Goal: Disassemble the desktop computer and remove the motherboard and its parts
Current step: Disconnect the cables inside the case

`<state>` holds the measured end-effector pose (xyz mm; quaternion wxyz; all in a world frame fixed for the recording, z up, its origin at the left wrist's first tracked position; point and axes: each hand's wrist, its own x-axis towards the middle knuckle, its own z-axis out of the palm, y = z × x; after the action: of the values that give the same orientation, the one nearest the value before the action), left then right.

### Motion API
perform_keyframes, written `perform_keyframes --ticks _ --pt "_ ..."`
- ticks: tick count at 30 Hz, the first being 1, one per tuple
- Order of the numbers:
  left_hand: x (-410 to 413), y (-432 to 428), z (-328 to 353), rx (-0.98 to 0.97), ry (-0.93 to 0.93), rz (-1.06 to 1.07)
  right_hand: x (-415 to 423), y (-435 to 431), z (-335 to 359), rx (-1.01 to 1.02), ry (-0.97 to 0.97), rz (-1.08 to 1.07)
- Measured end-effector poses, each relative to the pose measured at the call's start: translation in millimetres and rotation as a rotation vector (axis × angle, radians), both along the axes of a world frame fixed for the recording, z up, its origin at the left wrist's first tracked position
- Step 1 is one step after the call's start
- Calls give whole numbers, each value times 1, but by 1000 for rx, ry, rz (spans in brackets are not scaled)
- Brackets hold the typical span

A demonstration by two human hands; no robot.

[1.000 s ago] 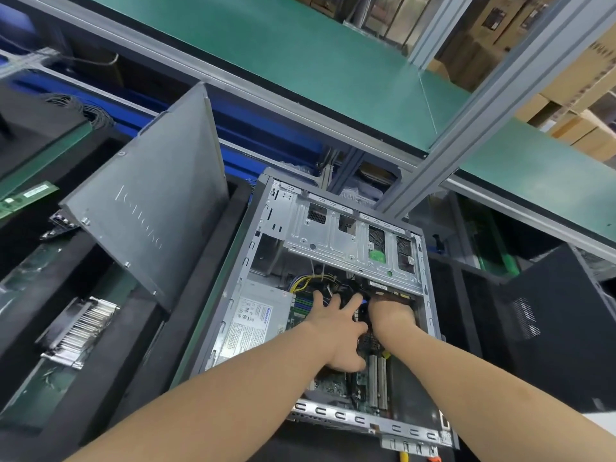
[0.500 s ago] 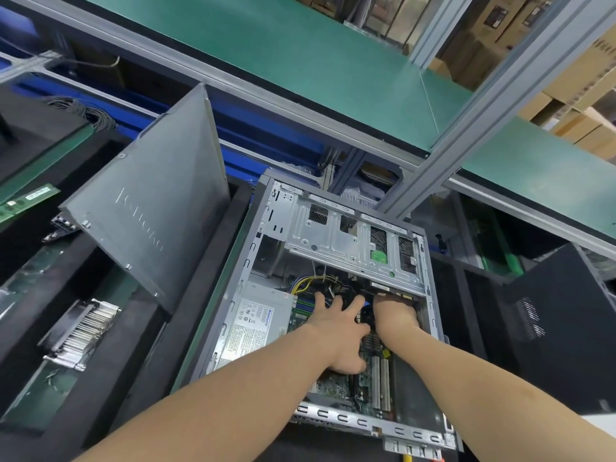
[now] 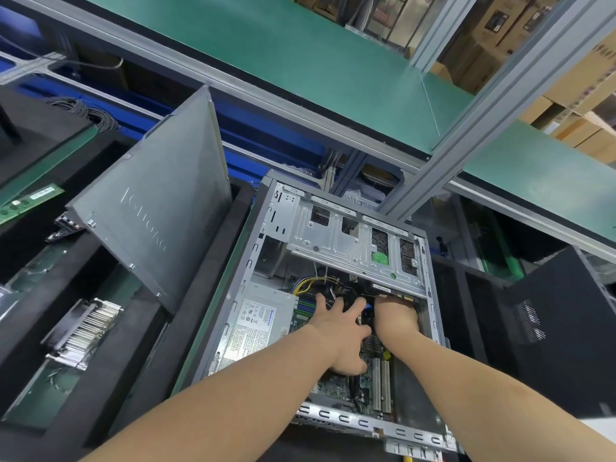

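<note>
Lying flat inside the open grey steel tower case [image 3: 248, 261], the green motherboard [image 3: 336, 390] looks thin, stiff and fragile, best lifted by its edges. The left hand [image 3: 336, 328] rests over it, grip wide. The right hand [image 3: 395, 315] digs in beside it, and I cannot tell its grip. A silver power supply box [image 3: 260, 323] and yellow wires [image 3: 310, 283] share the case.

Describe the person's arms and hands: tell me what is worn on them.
Nothing is worn. The left hand and right hand are bare, without gloves. The left forearm and right forearm are bare to the frame's edge: no sleeves, watch or bands. No ring shows on the left hand's fingers; the right hand's fingers are out of sight.
</note>
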<state>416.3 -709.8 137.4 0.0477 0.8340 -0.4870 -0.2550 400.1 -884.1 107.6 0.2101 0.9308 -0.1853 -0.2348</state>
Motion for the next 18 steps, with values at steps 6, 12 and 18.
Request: perform_keyframes --ticks 6,12,18 --pt "0 1 0 13 11 -2 -2 7 2 -28 -45 -16" --pt "1 1 -1 -10 30 10 -12 20 3 93 -168 -135" --pt "-3 2 4 -186 -76 126 -35 33 6 560 -444 -294"
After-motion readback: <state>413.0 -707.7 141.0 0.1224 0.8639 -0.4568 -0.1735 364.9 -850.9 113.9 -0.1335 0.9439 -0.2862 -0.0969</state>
